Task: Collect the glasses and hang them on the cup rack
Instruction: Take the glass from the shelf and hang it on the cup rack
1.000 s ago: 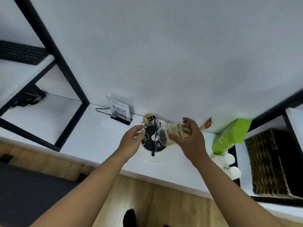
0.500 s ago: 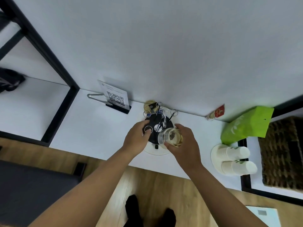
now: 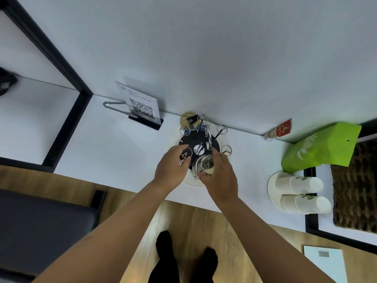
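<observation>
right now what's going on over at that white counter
A person is loading a cup rack that stands on the white counter. The right hand grips a clear glass held at the near side of the rack, over one of its prongs. The left hand rests on the rack's near left ring, apparently steadying it. Another glass already sits at the back of the rack, by the wall.

wicker basket (image 3: 355, 190) cut off right, QR sign (image 3: 142, 107) text unreadable
</observation>
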Demonstrator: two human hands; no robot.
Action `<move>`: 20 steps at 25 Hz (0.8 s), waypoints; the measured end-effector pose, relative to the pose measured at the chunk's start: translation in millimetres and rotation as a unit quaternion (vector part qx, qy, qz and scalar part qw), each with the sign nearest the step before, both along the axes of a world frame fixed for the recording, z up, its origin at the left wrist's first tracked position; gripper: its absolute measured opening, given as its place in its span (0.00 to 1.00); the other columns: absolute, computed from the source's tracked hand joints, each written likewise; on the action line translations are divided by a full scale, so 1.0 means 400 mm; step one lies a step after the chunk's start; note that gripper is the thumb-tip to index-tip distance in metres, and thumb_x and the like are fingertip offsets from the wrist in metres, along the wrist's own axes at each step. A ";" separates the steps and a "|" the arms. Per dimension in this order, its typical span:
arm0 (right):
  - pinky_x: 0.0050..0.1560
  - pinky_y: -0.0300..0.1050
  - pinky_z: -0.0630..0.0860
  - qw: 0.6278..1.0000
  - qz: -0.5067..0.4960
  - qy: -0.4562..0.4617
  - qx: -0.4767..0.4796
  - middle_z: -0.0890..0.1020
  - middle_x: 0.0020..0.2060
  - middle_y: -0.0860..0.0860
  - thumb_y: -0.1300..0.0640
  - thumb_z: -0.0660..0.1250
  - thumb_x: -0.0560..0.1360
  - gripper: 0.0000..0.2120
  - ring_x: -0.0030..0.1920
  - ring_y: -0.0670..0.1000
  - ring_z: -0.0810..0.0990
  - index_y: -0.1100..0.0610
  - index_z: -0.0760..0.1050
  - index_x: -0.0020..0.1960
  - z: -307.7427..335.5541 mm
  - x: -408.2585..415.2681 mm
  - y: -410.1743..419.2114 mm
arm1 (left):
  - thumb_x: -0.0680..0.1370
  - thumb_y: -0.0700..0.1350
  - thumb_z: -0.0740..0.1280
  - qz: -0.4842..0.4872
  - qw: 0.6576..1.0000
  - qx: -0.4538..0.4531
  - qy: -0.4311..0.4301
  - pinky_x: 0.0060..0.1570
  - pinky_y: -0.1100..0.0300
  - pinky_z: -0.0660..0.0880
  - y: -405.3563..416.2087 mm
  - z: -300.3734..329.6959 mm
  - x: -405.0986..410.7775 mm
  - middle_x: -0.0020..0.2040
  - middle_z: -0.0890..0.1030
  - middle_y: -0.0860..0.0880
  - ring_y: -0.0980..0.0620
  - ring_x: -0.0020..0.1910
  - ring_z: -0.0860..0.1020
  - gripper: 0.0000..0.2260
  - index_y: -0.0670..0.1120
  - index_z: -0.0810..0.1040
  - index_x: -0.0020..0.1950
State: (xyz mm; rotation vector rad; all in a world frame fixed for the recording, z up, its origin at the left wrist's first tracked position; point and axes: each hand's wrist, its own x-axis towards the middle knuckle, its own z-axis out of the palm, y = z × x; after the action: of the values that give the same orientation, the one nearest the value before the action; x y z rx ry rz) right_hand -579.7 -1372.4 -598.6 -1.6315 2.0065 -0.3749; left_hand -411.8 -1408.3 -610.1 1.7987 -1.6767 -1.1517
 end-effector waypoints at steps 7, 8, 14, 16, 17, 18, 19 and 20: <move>0.55 0.50 0.77 1.000 0.001 0.011 0.008 0.75 0.68 0.48 0.50 0.79 0.73 0.40 0.65 0.54 0.76 0.53 0.65 0.80 -0.024 0.005 -0.005 | 0.82 0.48 0.68 0.002 0.999 -0.027 -0.019 0.66 0.57 0.72 0.003 -0.010 0.001 0.71 0.77 0.53 0.53 0.69 0.75 0.20 0.49 0.74 0.75; 0.54 0.50 0.77 1.000 0.001 0.012 0.005 0.75 0.68 0.48 0.50 0.79 0.73 0.40 0.65 0.54 0.76 0.53 0.65 0.80 -0.026 0.005 -0.007 | 0.82 0.48 0.68 0.000 0.999 -0.032 -0.027 0.65 0.58 0.72 0.001 -0.012 -0.001 0.71 0.77 0.53 0.53 0.69 0.75 0.20 0.49 0.75 0.74; 0.54 0.52 0.79 1.000 0.004 0.013 0.006 0.75 0.68 0.48 0.51 0.79 0.73 0.38 0.65 0.54 0.76 0.53 0.67 0.78 -0.038 -0.013 -0.017 | 0.81 0.53 0.70 -0.004 0.996 -0.056 -0.074 0.60 0.59 0.73 -0.004 -0.017 -0.020 0.68 0.79 0.54 0.52 0.66 0.77 0.20 0.50 0.76 0.72; 0.54 0.53 0.79 1.000 0.013 0.017 0.008 0.75 0.68 0.47 0.51 0.79 0.73 0.38 0.65 0.54 0.76 0.52 0.67 0.79 -0.044 -0.025 -0.016 | 0.81 0.54 0.70 -0.002 0.993 -0.069 -0.095 0.58 0.54 0.76 -0.008 -0.018 -0.030 0.66 0.80 0.53 0.51 0.63 0.78 0.19 0.50 0.78 0.70; 0.54 0.54 0.80 1.000 0.017 0.021 0.011 0.75 0.69 0.47 0.51 0.78 0.74 0.38 0.65 0.54 0.76 0.51 0.66 0.79 -0.047 -0.030 -0.015 | 0.80 0.54 0.70 -0.001 0.992 -0.075 -0.102 0.57 0.53 0.77 -0.010 -0.019 -0.035 0.65 0.81 0.53 0.50 0.62 0.78 0.19 0.50 0.79 0.69; 0.54 0.54 0.80 0.999 0.019 0.025 0.013 0.74 0.69 0.48 0.51 0.78 0.74 0.38 0.66 0.54 0.76 0.52 0.66 0.80 -0.051 -0.036 -0.015 | 0.80 0.54 0.71 -0.001 0.991 -0.080 -0.107 0.56 0.53 0.77 -0.011 -0.020 -0.040 0.63 0.82 0.53 0.50 0.61 0.79 0.18 0.50 0.79 0.68; 0.55 0.54 0.80 0.999 0.020 0.027 0.013 0.74 0.70 0.48 0.51 0.78 0.74 0.38 0.66 0.54 0.76 0.52 0.65 0.80 -0.055 -0.041 -0.015 | 0.80 0.53 0.71 -0.001 0.990 -0.084 -0.109 0.55 0.54 0.78 -0.011 -0.022 -0.043 0.62 0.82 0.53 0.50 0.60 0.79 0.17 0.50 0.80 0.68; 0.55 0.54 0.80 0.999 0.020 0.027 0.013 0.74 0.70 0.49 0.51 0.78 0.75 0.39 0.66 0.55 0.76 0.52 0.65 0.80 -0.058 -0.046 -0.016 | 0.80 0.53 0.72 -0.001 0.990 -0.089 -0.110 0.54 0.55 0.77 -0.010 -0.025 -0.046 0.61 0.83 0.52 0.50 0.60 0.79 0.17 0.50 0.80 0.67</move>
State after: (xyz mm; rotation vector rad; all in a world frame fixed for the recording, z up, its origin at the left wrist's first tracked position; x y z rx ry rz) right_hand -598.0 -1378.8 -621.6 -1.6804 2.0060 -0.2906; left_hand -430.2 -1412.4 -620.0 1.8644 -1.8389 -0.7995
